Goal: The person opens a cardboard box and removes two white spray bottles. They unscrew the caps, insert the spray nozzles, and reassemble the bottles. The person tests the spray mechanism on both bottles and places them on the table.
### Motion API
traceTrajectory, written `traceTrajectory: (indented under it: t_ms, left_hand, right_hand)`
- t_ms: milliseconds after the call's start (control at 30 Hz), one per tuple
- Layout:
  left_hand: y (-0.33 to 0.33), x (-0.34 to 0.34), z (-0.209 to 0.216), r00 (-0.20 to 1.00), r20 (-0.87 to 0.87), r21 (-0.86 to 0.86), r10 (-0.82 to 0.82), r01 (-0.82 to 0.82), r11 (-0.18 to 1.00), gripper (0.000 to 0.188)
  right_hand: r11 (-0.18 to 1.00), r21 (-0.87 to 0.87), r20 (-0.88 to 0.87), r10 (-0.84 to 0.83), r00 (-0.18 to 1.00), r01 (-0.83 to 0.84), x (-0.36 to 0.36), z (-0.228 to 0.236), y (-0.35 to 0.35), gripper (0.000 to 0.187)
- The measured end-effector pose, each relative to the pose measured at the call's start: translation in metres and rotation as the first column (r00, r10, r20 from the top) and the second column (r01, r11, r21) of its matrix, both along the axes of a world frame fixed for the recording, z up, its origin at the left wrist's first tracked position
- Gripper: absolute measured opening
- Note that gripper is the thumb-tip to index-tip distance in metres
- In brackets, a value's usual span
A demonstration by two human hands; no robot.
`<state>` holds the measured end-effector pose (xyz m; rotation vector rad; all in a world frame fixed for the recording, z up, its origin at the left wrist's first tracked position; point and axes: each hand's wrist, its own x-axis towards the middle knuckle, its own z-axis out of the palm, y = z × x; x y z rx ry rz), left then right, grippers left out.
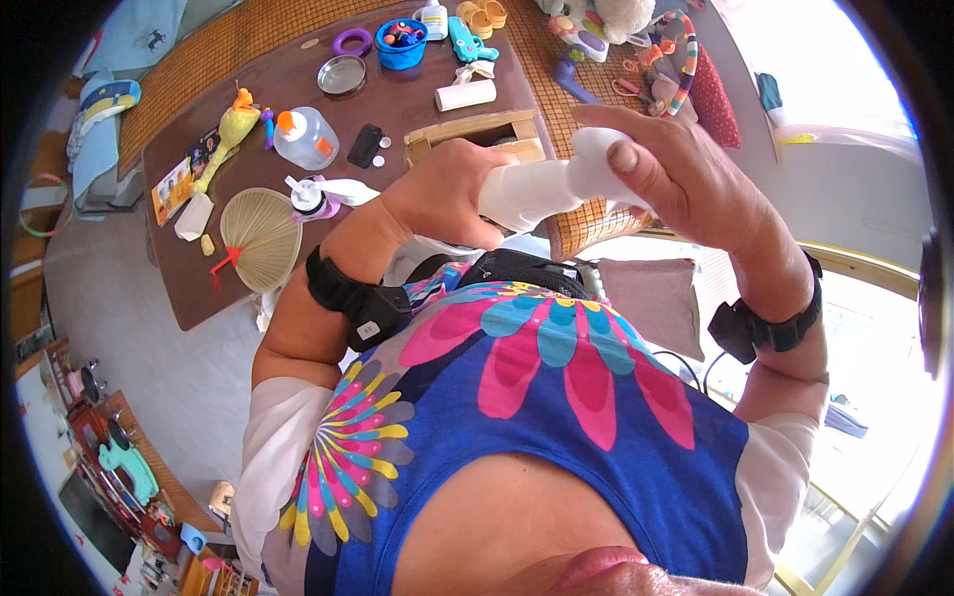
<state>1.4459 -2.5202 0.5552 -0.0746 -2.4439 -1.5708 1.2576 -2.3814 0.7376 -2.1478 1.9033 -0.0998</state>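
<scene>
A white plastic bottle (532, 193) with a rounded, narrower top (596, 159) is held between my two hands, tilted in front of my chest. My left hand (444, 194) wraps around its wide lower end. On the top part, my right hand (686, 179) is closed, thumb pressed on the near side and fingers mostly hidden behind it. Just beyond the left hand, a cardboard box (467, 129) sits at the table's edge. Nearest my left forearm stands a pump bottle (310, 197) with a white head.
The brown table (397, 70) carries a woven fan (260, 236), a clear jug with an orange cap (306, 137), a metal dish (342, 74), a blue basket (401, 44), a white roll (465, 95) and a turquoise toy (471, 42). Soft toys (626, 18) lie beyond its right side.
</scene>
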Motion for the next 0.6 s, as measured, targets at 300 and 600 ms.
traceTrajectory:
  t_ms: [300, 600]
  left_hand:
    - [0.003, -0.002, -0.002, 0.991, -0.052, -0.095, 0.121, -0.126, 0.988, 0.043]
    - [-0.003, -0.001, -0.006, 0.989, -0.129, 0.007, 0.076, -0.076, 0.997, 0.037]
  right_hand:
    - [0.939, 0.213, 0.32, -0.327, 0.889, 0.269, -0.013, -0.016, 0.001, 0.044]
    - [0.917, -0.292, -0.047, 0.27, 0.962, -0.272, -0.021, -0.017, -0.006, 0.045]
